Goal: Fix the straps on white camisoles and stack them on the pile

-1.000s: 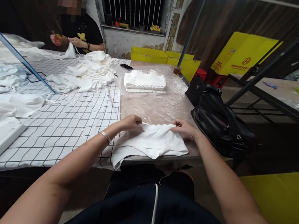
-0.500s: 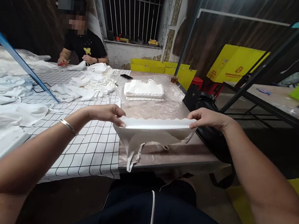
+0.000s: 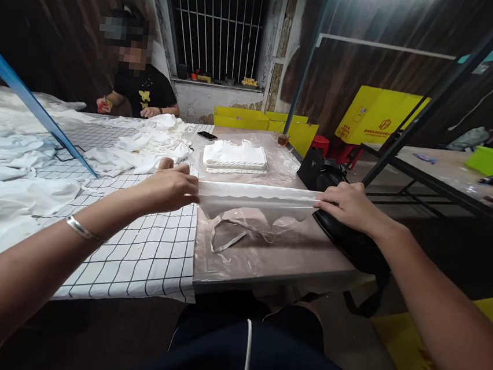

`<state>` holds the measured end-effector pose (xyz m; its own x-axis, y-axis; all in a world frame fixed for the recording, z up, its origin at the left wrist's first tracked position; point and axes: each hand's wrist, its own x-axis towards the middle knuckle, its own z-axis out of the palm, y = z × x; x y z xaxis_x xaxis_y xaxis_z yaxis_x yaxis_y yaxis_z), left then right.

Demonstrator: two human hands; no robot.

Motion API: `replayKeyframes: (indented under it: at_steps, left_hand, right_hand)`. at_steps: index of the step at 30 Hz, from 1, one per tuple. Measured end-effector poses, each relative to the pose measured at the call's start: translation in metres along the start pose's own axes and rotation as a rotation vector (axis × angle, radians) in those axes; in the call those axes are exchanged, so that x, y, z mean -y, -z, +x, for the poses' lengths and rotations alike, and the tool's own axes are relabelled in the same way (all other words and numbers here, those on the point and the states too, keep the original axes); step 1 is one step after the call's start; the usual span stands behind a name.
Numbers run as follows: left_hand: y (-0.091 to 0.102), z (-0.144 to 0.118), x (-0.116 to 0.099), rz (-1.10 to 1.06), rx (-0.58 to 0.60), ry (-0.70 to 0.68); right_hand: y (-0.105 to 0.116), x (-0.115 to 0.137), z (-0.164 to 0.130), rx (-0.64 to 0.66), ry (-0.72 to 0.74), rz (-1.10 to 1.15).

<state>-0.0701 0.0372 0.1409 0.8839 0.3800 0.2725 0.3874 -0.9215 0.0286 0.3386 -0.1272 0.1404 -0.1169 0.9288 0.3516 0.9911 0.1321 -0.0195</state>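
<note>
While stretched taut above table (image 3: 265, 262), white garment (image 3: 256, 196) spans between both hands. Left hand (image 3: 168, 188) at 9 o'clock end, fingers clamped on edge; right hand (image 3: 346, 204) at 3 o'clock end, pinching other edge. Garment's strap dangles onto plastic sheet (image 3: 240, 254). Folded stack (image 3: 235, 156) at 12 o'clock. Black bag (image 3: 333, 228) under right hand. Loose white pile (image 3: 146, 143) at 10 o'clock; checked cloth (image 3: 144, 251) below left wrist. Co-worker (image 3: 140, 90) sits far at 11 o'clock.

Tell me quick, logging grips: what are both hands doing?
Left hand: closed on the white garment.
Right hand: closed on its other end.
</note>
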Motion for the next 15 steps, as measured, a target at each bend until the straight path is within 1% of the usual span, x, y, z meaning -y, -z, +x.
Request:
replayKeyframes:
  at_steps: [1, 3, 4, 6, 8, 9, 10, 11, 12, 13, 15]
  left_hand:
    - [0.003, 0.001, 0.003, 0.006, -0.014, 0.034]
    - [0.008, 0.005, 0.008, 0.009, -0.051, 0.144]
    - [0.009, 0.008, 0.009, 0.006, -0.062, 0.203]
    - [0.012, 0.016, 0.009, 0.007, -0.033, 0.292]
    - [0.018, 0.026, 0.008, 0.044, 0.05, 0.356]
    - [0.023, 0.032, 0.008, 0.077, 0.083, 0.39]
    - [0.031, 0.039, 0.01, 0.118, 0.088, 0.426]
    - [0.041, 0.047, 0.012, 0.165, 0.06, 0.465]
    - [0.053, 0.056, 0.017, 0.216, -0.002, 0.506]
    - [0.067, 0.068, 0.022, 0.262, -0.089, 0.542]
    - [0.093, 0.096, 0.034, 0.301, -0.269, 0.612]
  right_hand:
    - [0.0, 0.0, -0.002, -0.033, -0.052, 0.028]
    - [-0.001, 0.003, -0.003, -0.071, -0.183, 0.104]
    - [-0.001, 0.005, -0.002, -0.06, -0.248, 0.143]
    - [-0.002, 0.011, 0.002, 0.029, -0.345, 0.209]
    - [-0.003, 0.017, 0.01, 0.119, -0.38, 0.281]
    - [-0.005, 0.021, 0.016, 0.129, -0.375, 0.325]
    - [-0.007, 0.027, 0.022, 0.112, -0.358, 0.377]
    - [-0.011, 0.034, 0.03, 0.074, -0.338, 0.443]
    - [-0.015, 0.043, 0.039, 0.029, -0.324, 0.527]
    - [-0.02, 0.055, 0.048, -0.009, -0.319, 0.638]
    - [-0.035, 0.085, 0.067, -0.047, -0.355, 0.93]
